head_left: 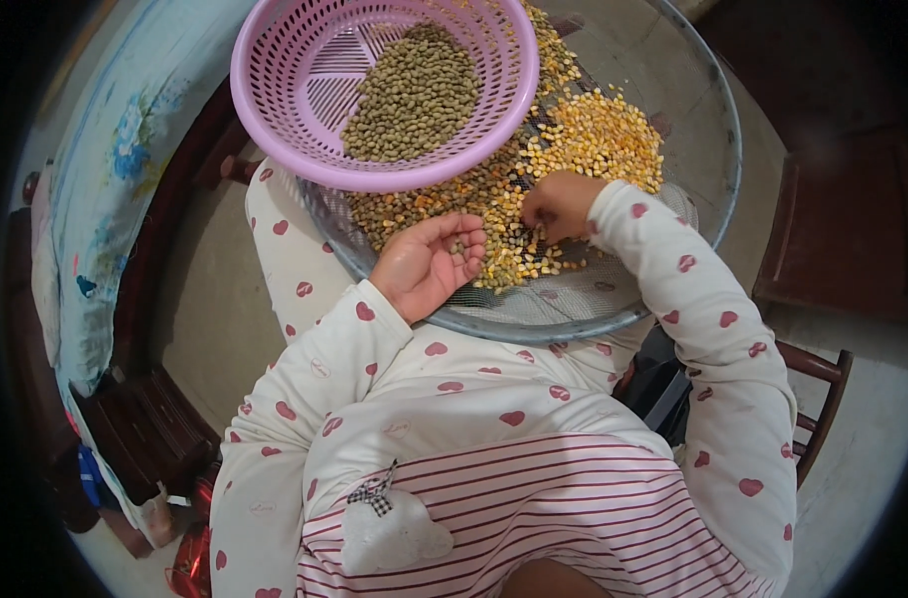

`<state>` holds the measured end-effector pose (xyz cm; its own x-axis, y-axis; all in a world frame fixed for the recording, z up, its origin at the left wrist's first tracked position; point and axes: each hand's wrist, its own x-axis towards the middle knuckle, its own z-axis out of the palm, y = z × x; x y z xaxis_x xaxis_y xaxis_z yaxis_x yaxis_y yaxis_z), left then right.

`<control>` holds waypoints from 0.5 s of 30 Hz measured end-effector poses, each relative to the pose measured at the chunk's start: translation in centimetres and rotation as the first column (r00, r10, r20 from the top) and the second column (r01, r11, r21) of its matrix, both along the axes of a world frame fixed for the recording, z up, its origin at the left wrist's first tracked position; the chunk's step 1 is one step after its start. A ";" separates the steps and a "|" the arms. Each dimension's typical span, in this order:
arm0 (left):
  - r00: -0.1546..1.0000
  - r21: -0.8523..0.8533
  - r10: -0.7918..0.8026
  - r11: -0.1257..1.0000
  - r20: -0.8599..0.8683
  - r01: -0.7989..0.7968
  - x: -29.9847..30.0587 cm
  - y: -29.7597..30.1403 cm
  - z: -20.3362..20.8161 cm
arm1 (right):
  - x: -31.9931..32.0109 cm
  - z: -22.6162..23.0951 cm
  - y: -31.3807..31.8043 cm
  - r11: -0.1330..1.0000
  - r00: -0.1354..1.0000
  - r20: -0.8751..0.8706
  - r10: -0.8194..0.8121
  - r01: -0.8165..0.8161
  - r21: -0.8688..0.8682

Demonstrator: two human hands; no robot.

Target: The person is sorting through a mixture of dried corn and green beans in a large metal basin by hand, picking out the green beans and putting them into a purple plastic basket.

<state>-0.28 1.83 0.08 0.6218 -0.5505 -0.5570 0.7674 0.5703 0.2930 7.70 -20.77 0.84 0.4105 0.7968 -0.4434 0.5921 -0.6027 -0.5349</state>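
Observation:
My left hand (419,269) lies palm up and cupped at the near left of the grain, with a few greenish-brown beans (458,247) in it. To its right, my right hand (564,204) is turned down over the grain with its fingers pinched together; what they hold is hidden. Both hands are over a round mesh sieve (534,331) with a grey rim, which rests on my lap. Yellow corn kernels (604,140) are spread in it, mixed with beans on the left. A pink plastic basket (389,180) sits over the sieve's far left part, holding a pile of similar beans (414,95).
A bench or seat with a light blue flowered cover (100,199) runs along the left. Dark brown wooden furniture (843,229) stands at the right, with a wooden chair (823,389) nearer me. A black object (661,384) is beside my right forearm.

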 end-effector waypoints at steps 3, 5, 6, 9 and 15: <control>1.000 -0.002 -0.012 1.000 0.005 0.012 0.0 -0.1 0.1 | 1.2 1.9 -2.4 0.953 0.939 -0.182 -0.293 0.271 -0.137; 1.000 0.003 -0.008 1.000 -0.011 0.008 0.0 -0.1 0.1 | 1.7 2.4 -2.9 0.860 0.830 -0.229 -0.509 0.484 -0.160; 1.000 0.001 -0.010 1.000 -0.010 0.010 0.0 -0.1 0.1 | 1.6 2.3 -2.9 0.859 0.829 -0.228 -0.511 0.486 -0.161; 1.000 0.003 -0.013 1.000 -0.011 0.013 0.0 0.0 0.0 | 1.1 1.0 -1.9 0.932 0.949 -0.071 -0.306 0.314 0.182; 1.000 -0.004 -0.011 1.000 -0.023 0.011 0.0 -0.1 0.0 | -0.9 -0.1 1.0 0.979 0.970 0.140 -0.201 0.196 0.051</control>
